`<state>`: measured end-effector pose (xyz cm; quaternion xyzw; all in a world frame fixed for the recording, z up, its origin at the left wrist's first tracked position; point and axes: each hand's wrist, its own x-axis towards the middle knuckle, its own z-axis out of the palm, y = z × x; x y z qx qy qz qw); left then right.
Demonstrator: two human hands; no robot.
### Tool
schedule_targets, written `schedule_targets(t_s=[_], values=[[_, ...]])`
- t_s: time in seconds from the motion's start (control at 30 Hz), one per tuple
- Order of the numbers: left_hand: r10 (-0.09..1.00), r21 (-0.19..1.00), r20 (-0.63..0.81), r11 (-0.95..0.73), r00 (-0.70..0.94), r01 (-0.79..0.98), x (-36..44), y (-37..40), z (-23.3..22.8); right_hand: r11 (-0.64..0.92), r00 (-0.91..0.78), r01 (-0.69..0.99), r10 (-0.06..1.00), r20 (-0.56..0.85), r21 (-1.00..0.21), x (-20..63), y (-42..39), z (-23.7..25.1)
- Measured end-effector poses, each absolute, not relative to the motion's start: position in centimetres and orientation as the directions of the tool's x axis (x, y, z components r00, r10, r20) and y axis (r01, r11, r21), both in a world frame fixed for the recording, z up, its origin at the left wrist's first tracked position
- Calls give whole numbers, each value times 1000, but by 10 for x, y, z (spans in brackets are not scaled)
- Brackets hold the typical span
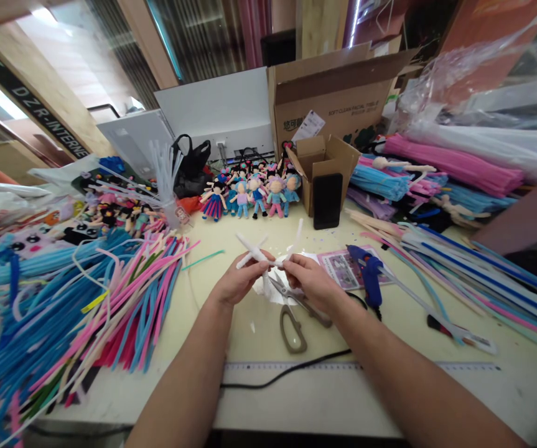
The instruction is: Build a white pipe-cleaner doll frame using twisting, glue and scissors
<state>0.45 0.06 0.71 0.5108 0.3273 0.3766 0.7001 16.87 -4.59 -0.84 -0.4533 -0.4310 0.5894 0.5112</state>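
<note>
Just beyond the scissors [283, 288], we see left fingers [253, 269] and right fingers [297, 266] pinched closed on a white fuzzy piece [255, 252]; we judge it part-made, its ends loose; whole dolls [255, 190] and a cardboard box [315, 102] reading "SOFT CLEAN FACIAL" stand farther beyond; far left of the scissors, a dark strip [33, 106] reads "DZR-INTERNE".

White fuzzy stems [257, 254], crossed at left, one paler end slanting upward at right, held up

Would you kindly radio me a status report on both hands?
Left hand and right hand pinching white pipe cleaners. Scissors lying close by. Glue gun farther right.
</note>
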Motion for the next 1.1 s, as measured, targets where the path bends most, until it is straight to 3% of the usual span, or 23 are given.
schedule_targets(t_s=[0.13, 0.33, 0.57, 0.63, 0.73, 0.9, 1.0, 1.1], values=[[867, 947, -82, 222, 491, -233, 10, -1, 4, -49, -32, -299, 999, -41, -953, 168, -46, -9], [917, 893, -142, 281, 373, -351, 31, -6, -4, 113, 196, -26, 975, 106, -993, 170, -45, -5], [951, 950, -79, 162, 298, -265, 29, 0, -7, 157, 180, 118, 968, 177, -980, 173, -45, -6], [950, 968, -51, 123, 308, -218, 26, 2, -7, 115, 156, 71, 980, 125, -991, 173, -44, -8], [945, 980, -12, 75, 326, -183, 22, 3, -6, -14, 55, -129, 998, -21, -992, 173, -42, -10], [926, 977, 16, 66, 377, -205, 17, 2, -2, -279, -189, -501, 959, -211, -819, 173, -45, -6], [909, 972, 44, 56, 415, -227, 16, 2, -3, -337, -257, -597, 940, -224, -728, 172, -49, 0], [915, 984, 60, 12, 399, -176, 18, 3, -6, -299, -235, -623, 953, -191, -723, 171, -48, 0]])
